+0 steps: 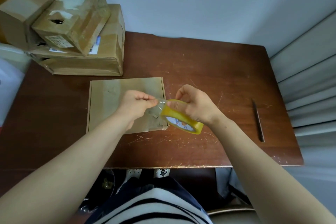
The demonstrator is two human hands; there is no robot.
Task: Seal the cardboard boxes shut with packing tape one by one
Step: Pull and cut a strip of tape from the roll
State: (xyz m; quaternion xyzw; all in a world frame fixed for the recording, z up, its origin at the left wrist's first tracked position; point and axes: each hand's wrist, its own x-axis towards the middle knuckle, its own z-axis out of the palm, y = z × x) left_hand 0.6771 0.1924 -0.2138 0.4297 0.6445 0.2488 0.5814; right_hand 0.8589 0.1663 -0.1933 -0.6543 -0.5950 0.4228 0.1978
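A flat cardboard box [109, 100] lies closed on the brown wooden table [209, 71], in front of me. Above its right edge my right hand [196, 103] grips a roll of clear yellowish packing tape [181, 116], fingers hooked through the core. My left hand [138, 103] pinches the loose end of the tape [160, 104], a short clear strip pulled away from the roll. Both hands hover over the box's near right part.
A stack of several worn cardboard boxes [72, 42] stands at the table's back left corner. A thin dark blade-like tool [258, 120] lies near the right edge. A pale wall is behind; grey slatted panels [309, 78] are at the right.
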